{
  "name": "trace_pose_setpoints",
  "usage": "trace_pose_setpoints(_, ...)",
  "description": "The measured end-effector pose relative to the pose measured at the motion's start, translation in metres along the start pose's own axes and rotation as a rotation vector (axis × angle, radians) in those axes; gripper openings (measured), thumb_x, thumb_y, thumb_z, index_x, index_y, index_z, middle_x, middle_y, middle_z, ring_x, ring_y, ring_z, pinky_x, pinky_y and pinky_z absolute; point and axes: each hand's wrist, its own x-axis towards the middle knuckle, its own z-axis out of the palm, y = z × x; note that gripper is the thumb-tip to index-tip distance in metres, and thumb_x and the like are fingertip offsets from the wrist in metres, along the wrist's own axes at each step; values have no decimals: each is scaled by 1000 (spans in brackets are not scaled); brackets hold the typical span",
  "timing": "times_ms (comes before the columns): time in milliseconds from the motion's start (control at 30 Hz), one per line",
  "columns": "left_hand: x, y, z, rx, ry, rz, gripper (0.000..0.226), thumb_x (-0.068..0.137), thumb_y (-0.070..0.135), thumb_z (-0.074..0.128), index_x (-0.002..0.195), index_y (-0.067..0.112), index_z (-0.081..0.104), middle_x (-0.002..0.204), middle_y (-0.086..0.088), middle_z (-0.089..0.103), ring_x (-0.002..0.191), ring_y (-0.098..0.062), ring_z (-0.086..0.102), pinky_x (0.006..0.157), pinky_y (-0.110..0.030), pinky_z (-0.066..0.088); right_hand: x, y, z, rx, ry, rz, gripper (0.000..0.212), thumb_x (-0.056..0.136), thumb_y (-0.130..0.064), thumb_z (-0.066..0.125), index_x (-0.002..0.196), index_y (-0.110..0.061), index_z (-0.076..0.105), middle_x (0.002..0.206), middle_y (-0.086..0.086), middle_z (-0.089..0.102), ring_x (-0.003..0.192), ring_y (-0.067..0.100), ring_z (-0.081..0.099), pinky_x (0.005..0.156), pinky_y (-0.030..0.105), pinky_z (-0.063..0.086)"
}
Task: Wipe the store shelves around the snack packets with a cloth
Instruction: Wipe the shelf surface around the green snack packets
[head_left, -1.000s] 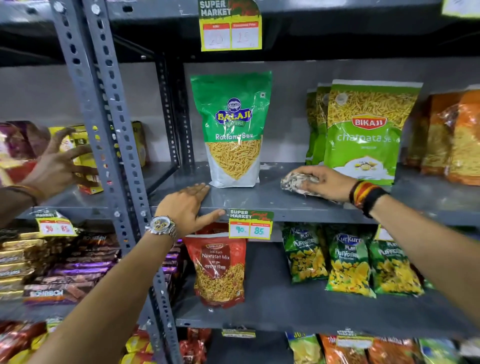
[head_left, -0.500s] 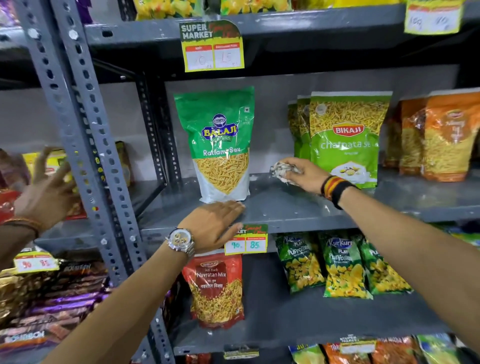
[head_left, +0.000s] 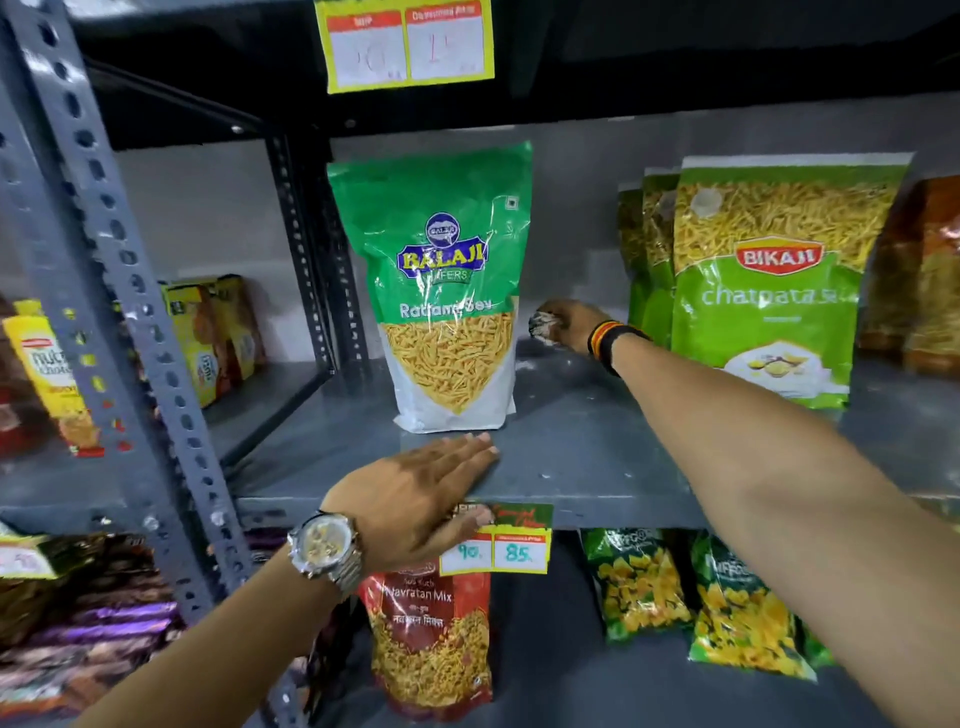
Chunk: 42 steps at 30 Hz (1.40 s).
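Note:
A grey metal shelf holds a green Balaji snack packet standing upright and green Bikaji packets to its right. My right hand reaches deep to the back of the shelf, between those packets, and is closed around a crumpled whitish cloth pressed on the shelf surface. My left hand, wearing a wristwatch, lies flat on the shelf's front edge just in front of the Balaji packet, thumb over the price tag.
A perforated grey upright stands at the left, with yellow boxes beyond it. Orange packets fill the far right. On the shelf below stand a red Navratan Mix packet and green puff packets.
My right hand has pushed the cloth from the shelf's front toward the back. My left hand slid right along the front edge. Another person's hand at the left has gone from view.

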Motion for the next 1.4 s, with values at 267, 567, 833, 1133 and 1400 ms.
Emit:
trace_pose_setpoints(267,-1,1,-4,32,10,-30,71,99,62,40,150,13,43,150,-4,52,135,-16,51,109,-28,32,21,10,33,2,-161,57,51,81,-45,65,127,-25,57,137,3,57,123,30,54,111,36,39)
trace_pose_setpoints(567,0,8,-13,-104,-81,-136,77,96,72,33,158,27,25,163,6,30,146,-12,35,114,-33,36,-78,-20,3,100,-286,-94,41,84,-24,66,124,-19,58,121,2,63,113,22,59,101,28,43)
trace_pose_setpoints(833,0,8,-12,-119,-87,-134,76,97,68,34,157,21,29,161,-2,37,145,-20,39,116,-38,35,-165,-26,-56,193,-284,-162,43,90,-21,64,132,-15,54,133,1,58,120,10,52,99,13,36)
trace_pose_setpoints(1133,-1,10,-14,-120,-109,-144,86,92,76,28,157,20,27,161,-3,36,144,-20,39,115,-41,39,-167,-29,-18,25,-202,-99,51,84,-31,68,132,-23,52,137,4,55,127,22,51,108,33,38)
trace_pose_setpoints(1400,0,9,-11,-90,-93,-127,86,93,75,28,155,17,32,158,-7,41,142,-23,43,111,-43,44,-239,-31,-76,222,-287,-270,32,91,-18,62,123,-19,60,120,-6,65,109,6,60,95,17,43)
